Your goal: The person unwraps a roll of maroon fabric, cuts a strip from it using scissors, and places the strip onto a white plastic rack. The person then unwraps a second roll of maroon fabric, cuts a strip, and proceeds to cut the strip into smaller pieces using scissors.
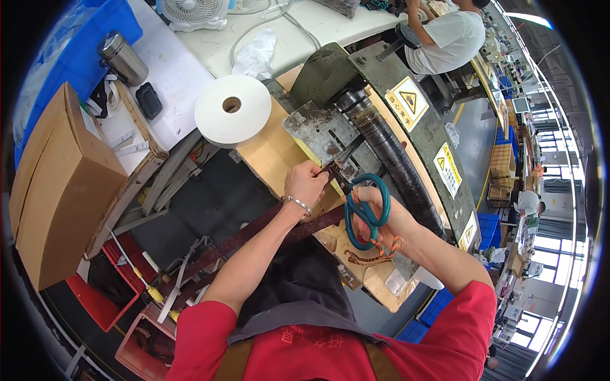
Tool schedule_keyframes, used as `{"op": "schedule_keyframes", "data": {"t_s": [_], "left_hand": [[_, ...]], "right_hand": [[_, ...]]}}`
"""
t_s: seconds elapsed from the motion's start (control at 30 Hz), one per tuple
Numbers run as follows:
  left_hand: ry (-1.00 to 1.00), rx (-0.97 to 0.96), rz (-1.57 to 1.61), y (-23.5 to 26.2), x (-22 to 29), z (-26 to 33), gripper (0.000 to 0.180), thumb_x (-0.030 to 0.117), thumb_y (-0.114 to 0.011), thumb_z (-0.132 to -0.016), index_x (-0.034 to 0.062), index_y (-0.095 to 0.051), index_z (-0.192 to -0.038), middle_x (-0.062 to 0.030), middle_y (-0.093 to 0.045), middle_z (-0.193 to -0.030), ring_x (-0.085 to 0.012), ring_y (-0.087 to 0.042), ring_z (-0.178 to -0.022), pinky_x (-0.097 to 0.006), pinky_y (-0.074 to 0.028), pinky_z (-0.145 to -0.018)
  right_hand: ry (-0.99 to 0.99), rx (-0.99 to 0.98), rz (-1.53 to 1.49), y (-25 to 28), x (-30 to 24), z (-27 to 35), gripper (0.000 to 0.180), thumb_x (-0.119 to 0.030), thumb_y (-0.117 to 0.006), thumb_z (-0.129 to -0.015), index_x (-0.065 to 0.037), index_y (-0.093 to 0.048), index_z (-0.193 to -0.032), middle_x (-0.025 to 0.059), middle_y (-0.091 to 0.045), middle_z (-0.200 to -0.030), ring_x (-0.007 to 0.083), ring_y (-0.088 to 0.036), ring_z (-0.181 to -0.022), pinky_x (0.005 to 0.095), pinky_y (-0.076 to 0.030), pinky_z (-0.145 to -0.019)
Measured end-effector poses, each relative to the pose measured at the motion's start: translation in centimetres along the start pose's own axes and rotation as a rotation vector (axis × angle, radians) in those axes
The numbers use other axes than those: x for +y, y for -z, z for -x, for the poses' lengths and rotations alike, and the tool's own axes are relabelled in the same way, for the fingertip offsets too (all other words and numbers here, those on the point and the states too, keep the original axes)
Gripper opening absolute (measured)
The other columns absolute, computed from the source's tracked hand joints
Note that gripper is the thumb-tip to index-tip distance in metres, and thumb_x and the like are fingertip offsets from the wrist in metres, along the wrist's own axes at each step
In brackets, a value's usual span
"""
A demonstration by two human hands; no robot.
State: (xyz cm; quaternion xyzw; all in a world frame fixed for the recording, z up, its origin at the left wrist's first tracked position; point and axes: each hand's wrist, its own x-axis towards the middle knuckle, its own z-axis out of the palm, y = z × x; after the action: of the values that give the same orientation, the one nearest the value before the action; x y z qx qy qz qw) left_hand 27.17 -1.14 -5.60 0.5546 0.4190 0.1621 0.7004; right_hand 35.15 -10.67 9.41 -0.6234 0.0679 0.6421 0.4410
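Observation:
My right hand (387, 213) grips a pair of teal-handled scissors (365, 209), blades pointing up-left toward the press plate (318, 130). My left hand (306, 183) pinches a small dark strip piece right at the scissor blades, over a yellow pad on the wooden bench (270, 152). A silver bracelet sits on my left wrist. A dark brown strap (229, 247) runs from under my left hand down to the lower left.
A grey-green press machine (406, 127) with yellow warning signs stands on the right. A white tape roll (232, 109) lies beyond my hands. A cardboard box (60, 190), a steel flask (122, 58), a fan and red bins surround the bench. Another person sits at the far table.

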Motion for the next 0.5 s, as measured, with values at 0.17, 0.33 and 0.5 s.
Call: {"op": "schedule_keyframes", "data": {"t_s": [0.17, 0.33, 0.5], "left_hand": [[0.042, -0.056, 0.014, 0.1, 1.0, 0.1, 0.014, 0.009, -0.059, -0.075, -0.0011, -0.054, -0.066, -0.0057, -0.056, -0.053, -0.0101, -0.053, -0.042, -0.023, -0.042, -0.036], [-0.082, -0.031, -0.088, -0.2, 0.3, -0.3, 0.013, 0.006, -0.059, -0.075, -0.0028, -0.052, -0.067, -0.0058, -0.057, -0.055, -0.0086, -0.053, -0.043, -0.023, -0.041, -0.035], [-0.26, 0.023, -0.159, -0.4, -1.4, -1.2, 0.011, 0.005, -0.059, -0.074, -0.0028, -0.052, -0.07, -0.006, -0.058, -0.058, -0.0089, -0.054, -0.046, -0.023, -0.043, -0.039]], "right_hand": [[0.023, -0.004, -0.035, 0.0, 0.5, 0.0, 0.037, -0.03, -0.056, -0.08, 0.001, -0.047, -0.099, 0.0077, -0.053, -0.052, 0.0119, -0.045, -0.03, 0.02, -0.032, -0.026], [0.013, -0.033, -0.08, 0.0, 0.9, 0.2, 0.038, -0.031, -0.055, -0.081, 0.0, -0.047, -0.1, 0.0084, -0.054, -0.053, 0.0124, -0.046, -0.031, 0.0201, -0.033, -0.026], [0.037, -0.033, -0.151, 0.1, 1.6, -0.3, 0.034, -0.031, -0.053, -0.082, -0.002, -0.048, -0.098, 0.0083, -0.054, -0.054, 0.012, -0.046, -0.032, 0.0203, -0.034, -0.027]]}}
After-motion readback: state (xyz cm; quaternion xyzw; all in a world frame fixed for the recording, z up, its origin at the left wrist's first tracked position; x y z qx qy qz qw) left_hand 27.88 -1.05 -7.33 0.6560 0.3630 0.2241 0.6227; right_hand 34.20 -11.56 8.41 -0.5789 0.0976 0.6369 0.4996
